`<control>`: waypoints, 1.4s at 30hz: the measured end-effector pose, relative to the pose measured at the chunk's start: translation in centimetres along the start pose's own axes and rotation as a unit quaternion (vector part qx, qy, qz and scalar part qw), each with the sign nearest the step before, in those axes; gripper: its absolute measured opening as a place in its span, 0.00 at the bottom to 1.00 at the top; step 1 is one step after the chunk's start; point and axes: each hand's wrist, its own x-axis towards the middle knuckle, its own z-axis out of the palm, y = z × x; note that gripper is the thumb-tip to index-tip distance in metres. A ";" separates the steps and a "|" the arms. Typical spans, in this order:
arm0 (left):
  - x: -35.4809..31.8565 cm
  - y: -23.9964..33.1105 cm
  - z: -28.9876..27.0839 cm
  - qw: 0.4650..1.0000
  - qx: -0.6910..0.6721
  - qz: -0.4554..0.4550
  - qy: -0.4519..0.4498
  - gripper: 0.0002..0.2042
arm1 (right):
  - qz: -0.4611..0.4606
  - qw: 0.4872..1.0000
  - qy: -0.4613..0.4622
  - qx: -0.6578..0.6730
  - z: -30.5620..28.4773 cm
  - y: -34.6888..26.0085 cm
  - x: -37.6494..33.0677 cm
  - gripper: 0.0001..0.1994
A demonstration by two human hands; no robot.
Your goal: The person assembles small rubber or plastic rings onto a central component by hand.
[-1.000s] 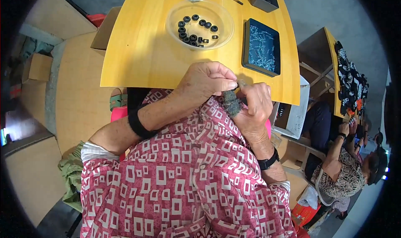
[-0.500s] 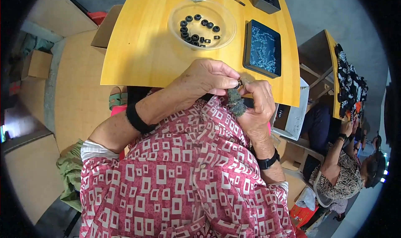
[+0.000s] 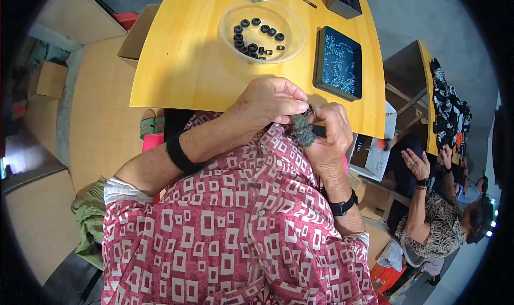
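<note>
My left hand [image 3: 267,103] reaches in from the left over the table's near edge, thumb and fingers pinched together. They meet my right hand [image 3: 331,128], whose fingers are curled closed. Between the fingertips is a small black part [image 3: 308,110], mostly covered, so its exact kind is unclear. A grey-green knitted cover [image 3: 303,131] shows at my right hand, apparently over a digit. Something dark and flat [image 3: 319,130] sticks out beside it. Beyond my hands, a clear round plastic bowl [image 3: 300,37] holds several small black rings and tiny black pieces [image 3: 252,47].
On the yellow table [image 3: 182,64] stands a black tray [image 3: 319,59] of small shiny bits. A grey bin [image 3: 342,5] of black parts is farther back. A white box [image 3: 381,158] sits below the right edge. To the right, another person [image 3: 433,219] sits by a second table.
My hands stay pinched together in nearly the same place, with only slight finger movement. The table view shifts slightly. At right, the other person has raised an open hand.
</note>
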 end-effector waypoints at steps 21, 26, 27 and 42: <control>0.0 -0.2 -0.3 0.997 0.067 0.046 0.011 0.10 | -0.050 0.999 -0.015 0.006 0.2 0.1 0.2 0.13; -0.2 -0.5 -0.3 0.997 0.034 0.063 0.022 0.11 | -0.017 1.000 -0.020 0.009 0.7 -0.2 -0.4 0.13; -0.3 -0.5 -0.4 0.997 0.038 0.066 0.017 0.11 | -0.008 1.000 -0.017 0.009 0.7 -0.3 -0.3 0.13; 0.5 1.8 1.2 0.990 -0.110 0.055 -0.070 0.18 | -0.100 0.995 0.014 0.010 -0.1 -1.5 3.2 0.15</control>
